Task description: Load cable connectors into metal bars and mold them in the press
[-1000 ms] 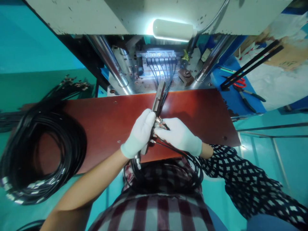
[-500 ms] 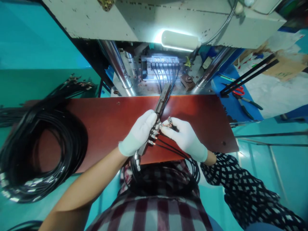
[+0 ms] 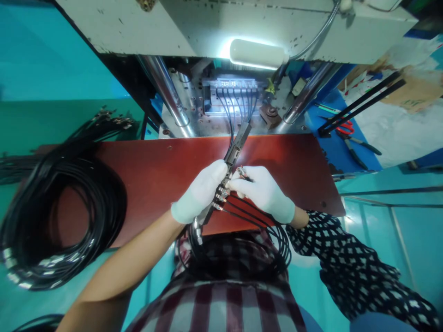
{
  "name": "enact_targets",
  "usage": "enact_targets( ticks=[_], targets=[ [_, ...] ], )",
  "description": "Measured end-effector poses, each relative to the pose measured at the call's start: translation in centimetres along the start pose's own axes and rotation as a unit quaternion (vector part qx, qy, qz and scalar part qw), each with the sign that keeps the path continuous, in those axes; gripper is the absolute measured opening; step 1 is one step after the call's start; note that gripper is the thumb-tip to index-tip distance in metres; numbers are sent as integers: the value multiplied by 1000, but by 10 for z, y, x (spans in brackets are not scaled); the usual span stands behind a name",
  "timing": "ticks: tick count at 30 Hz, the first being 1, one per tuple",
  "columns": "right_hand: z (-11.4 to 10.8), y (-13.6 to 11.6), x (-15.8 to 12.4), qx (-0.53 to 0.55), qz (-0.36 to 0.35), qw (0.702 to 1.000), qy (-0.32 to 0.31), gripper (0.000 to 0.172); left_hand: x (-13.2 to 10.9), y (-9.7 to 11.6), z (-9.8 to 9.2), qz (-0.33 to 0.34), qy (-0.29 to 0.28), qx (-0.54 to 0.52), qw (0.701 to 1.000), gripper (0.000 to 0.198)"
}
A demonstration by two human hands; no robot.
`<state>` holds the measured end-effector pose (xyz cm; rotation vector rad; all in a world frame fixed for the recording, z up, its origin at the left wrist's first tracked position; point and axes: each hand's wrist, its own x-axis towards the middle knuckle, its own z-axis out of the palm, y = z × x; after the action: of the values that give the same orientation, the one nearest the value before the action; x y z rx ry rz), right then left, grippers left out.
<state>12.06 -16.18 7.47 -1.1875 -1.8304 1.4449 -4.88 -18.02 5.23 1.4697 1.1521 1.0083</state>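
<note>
2 white-gloved hands meet near the centre of the frame over a long, narrow metal bar (image 3: pixel 241 139), which slants from lower left to upper right across a red-brown board (image 3: pixel 155 161). The left hand (image 3: pixel 203 190) is closed around the bar's middle, fingers pressed to it. The right hand (image 3: pixel 265 190), just beside it, pinches thumb to forefinger at the bar's right edge; metal cable ends (image 3: pixel 241 172) stick out of that grip, though exactly what lies between the tips is hidden. More metal connectors (image 3: pixel 218 199) sit along the bar's lower right edge, with black cables (image 3: pixel 285 251) looping down to the plaid-covered lap at lower centre.

The bar looks rigid, fairly heavy and perhaps slippery in gloves, best held around its middle. The cables look light and springy; their small ends seem delicate, best taken by the metal part.

At upper centre, a lit block (image 3: pixel 231 84) holding cables sits under a lamp (image 3: pixel 258 54), between 2 shiny posts (image 3: pixel 169 97); its cables reach down to the bar and crowd that side. A thick black coil (image 3: pixel 107 198) fills the board's left. Pliers (image 3: pixel 356 153) lie at right, near 2 black rods (image 3: pixel 367 99).
</note>
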Motion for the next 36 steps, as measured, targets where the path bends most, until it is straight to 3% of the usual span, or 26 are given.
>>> enact_targets(
  ticks=[5,7,10,14,18,22,29,32,34,36],
  targets=[
    [2,3,-4,-51,8,999,0,28,-5,-6,5,2,23,148,989,26],
    [-4,5,-5,-40,14,999,-28,28,-4,-5,5,-5,0,119,993,28],
    [-20,7,-7,-33,-2,997,-69,16,-1,1,3,-13,-24,15,1000,33],
    [-35,8,-10,-66,-62,993,-81,31,3,4,0,-22,-39,-24,999,35],
    [-35,7,-13,-47,16,998,-42,32,2,5,-2,-29,-55,-42,997,36],
    [-32,7,-16,9,72,997,2,21,1,5,-2,-51,-68,-67,994,37],
    [-33,7,-20,33,58,998,4,20,0,2,-3,-54,-79,-72,993,37],
    [-35,8,-19,39,84,995,-39,14,-1,1,-2,-66,-89,-86,990,37],
    [-35,5,-18,53,103,990,-74,24,-2,1,-2,-67,-91,-88,990,37],
    [-31,0,-17,66,107,991,-48,26,-1,0,-2,-63,-93,-89,990,36]
  ],
)
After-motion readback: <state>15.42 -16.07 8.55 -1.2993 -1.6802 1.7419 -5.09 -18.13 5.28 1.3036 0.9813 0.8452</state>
